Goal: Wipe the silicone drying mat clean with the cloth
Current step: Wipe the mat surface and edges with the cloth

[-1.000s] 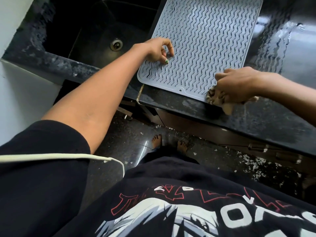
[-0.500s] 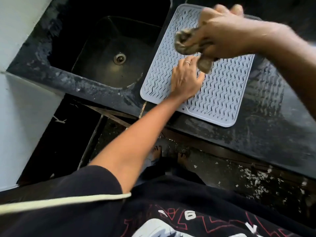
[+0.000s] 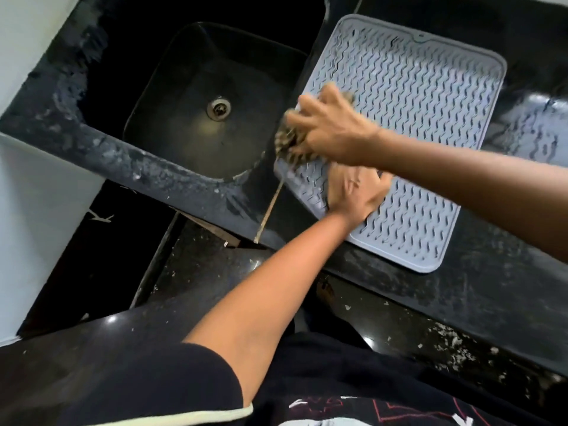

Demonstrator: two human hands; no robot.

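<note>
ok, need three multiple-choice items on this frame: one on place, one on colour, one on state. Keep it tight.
1. Where does the sink lie relative to the silicone drying mat in the picture?
A. To its left
B. To its right
C. On top of it

2. What colour is the mat?
A. Red
B. Grey
C. Yellow

3. What is the left hand doing?
A. Gripping the cloth
B. Hanging off the counter
C. Pressing flat on the mat

Answers: 1 A, the sink basin sits left of the mat on the dark countertop. 2 B, the ribbed surface is plainly grey. 3 C, its fingers lie spread on the mat while the right hand grips the cloth.
</note>
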